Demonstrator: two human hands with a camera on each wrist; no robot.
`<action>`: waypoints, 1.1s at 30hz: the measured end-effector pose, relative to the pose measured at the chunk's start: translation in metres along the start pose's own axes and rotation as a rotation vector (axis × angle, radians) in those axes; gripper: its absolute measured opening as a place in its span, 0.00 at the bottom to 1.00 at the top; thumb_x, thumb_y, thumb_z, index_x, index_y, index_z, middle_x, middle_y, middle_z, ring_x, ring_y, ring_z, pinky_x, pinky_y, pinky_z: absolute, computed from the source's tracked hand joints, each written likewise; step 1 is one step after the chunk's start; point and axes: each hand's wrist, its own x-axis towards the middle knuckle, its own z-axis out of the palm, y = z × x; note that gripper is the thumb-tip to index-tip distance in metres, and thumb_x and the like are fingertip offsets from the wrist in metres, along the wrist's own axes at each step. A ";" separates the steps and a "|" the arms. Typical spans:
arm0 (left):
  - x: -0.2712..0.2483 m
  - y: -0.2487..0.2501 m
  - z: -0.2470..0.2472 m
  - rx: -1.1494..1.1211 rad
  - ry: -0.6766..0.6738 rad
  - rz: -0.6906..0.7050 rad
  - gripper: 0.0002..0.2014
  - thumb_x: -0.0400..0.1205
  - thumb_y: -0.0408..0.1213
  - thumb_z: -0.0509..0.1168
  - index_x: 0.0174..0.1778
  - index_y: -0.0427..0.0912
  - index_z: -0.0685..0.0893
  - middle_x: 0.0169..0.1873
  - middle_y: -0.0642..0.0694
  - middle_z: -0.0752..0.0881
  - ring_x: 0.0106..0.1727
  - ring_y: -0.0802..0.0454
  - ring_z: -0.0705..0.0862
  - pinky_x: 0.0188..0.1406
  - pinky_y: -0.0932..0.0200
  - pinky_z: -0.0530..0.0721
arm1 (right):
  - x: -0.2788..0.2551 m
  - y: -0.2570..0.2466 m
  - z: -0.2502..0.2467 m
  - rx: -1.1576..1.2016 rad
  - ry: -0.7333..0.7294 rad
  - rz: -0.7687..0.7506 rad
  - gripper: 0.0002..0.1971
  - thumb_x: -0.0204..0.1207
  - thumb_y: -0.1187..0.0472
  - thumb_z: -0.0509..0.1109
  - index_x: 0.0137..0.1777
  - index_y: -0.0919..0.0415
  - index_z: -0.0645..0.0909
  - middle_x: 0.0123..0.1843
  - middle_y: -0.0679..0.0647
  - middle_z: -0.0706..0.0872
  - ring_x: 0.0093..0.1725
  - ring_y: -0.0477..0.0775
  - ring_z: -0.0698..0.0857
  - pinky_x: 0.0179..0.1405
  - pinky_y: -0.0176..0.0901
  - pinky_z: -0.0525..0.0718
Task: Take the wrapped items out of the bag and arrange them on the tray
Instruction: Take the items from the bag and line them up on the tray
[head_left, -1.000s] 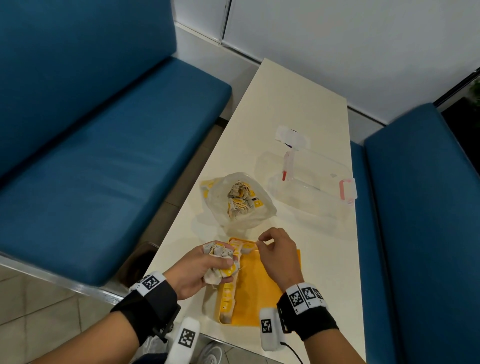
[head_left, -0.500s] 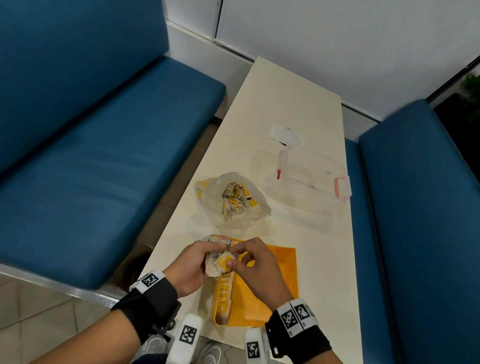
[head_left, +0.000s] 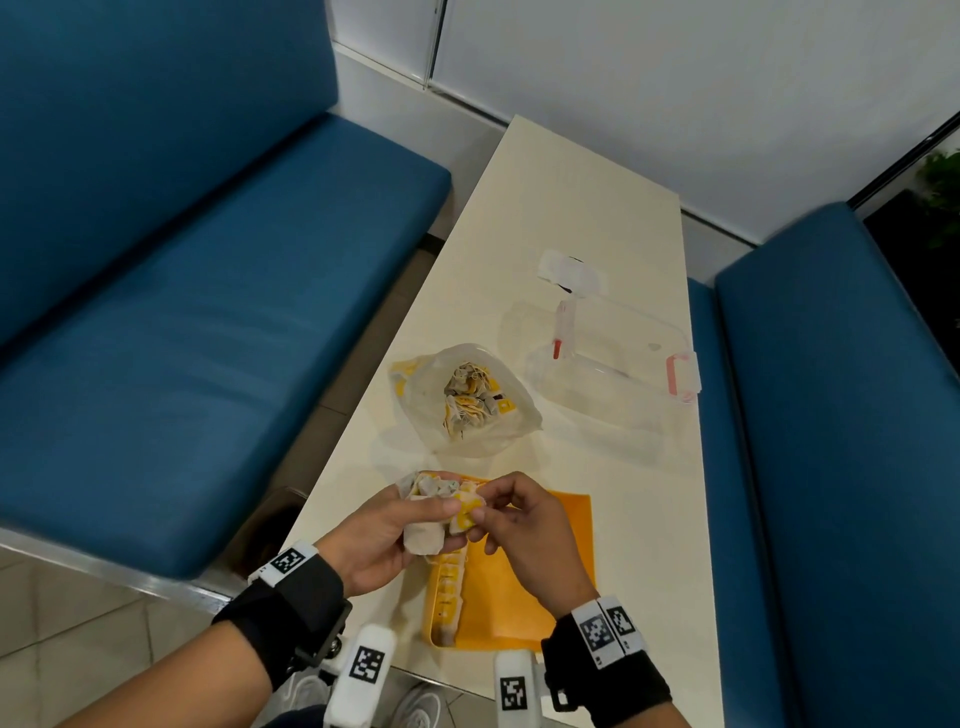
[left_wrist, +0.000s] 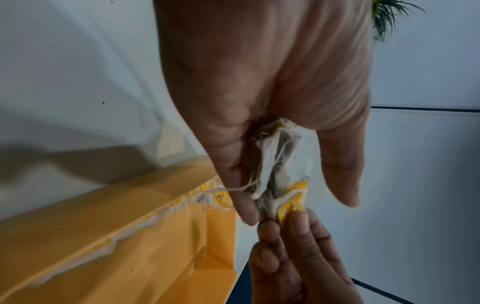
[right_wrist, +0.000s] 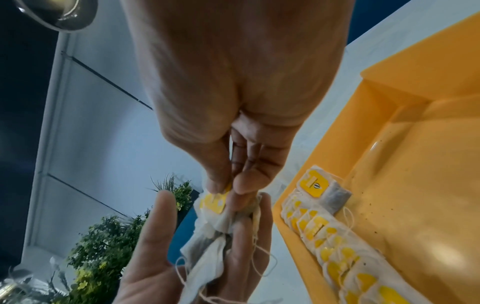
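Orange tray lies on a cream table; above its far left corner, the left hand grips a bunch of tea bags, the right hand pinching one yellow tag. More line the tray's left wall; beyond the tray, the bag lies open.

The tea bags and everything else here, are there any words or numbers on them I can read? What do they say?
No words or numbers can be read anywhere.
Yellow tags on the tea bags in the tray: a small dark mark, no letters to make out.
Tag pinched by the right hand from the bunch in the left hand: blank yellow and white.
Wrist bands: black-and-white square code patterns, not words.
Plastic bag: yellow print, too blurred.
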 end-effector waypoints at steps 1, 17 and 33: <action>-0.001 0.000 0.001 0.011 0.010 0.000 0.20 0.73 0.26 0.78 0.61 0.37 0.88 0.62 0.28 0.88 0.59 0.32 0.88 0.53 0.48 0.93 | 0.000 0.000 0.000 0.017 0.007 -0.002 0.07 0.75 0.76 0.74 0.50 0.68 0.81 0.36 0.54 0.85 0.32 0.54 0.88 0.28 0.43 0.83; 0.006 0.002 -0.011 -0.130 0.238 0.047 0.15 0.81 0.24 0.70 0.63 0.34 0.84 0.61 0.29 0.90 0.61 0.34 0.91 0.53 0.39 0.91 | 0.003 0.005 -0.016 -0.098 0.041 0.034 0.04 0.77 0.72 0.74 0.45 0.66 0.81 0.32 0.54 0.89 0.30 0.47 0.87 0.24 0.39 0.78; 0.011 -0.006 -0.007 -0.045 0.219 -0.011 0.19 0.81 0.22 0.70 0.69 0.33 0.82 0.62 0.31 0.89 0.63 0.33 0.90 0.54 0.40 0.91 | 0.043 0.063 -0.029 -0.189 0.047 0.299 0.08 0.77 0.74 0.73 0.42 0.63 0.79 0.30 0.55 0.88 0.28 0.50 0.88 0.24 0.39 0.82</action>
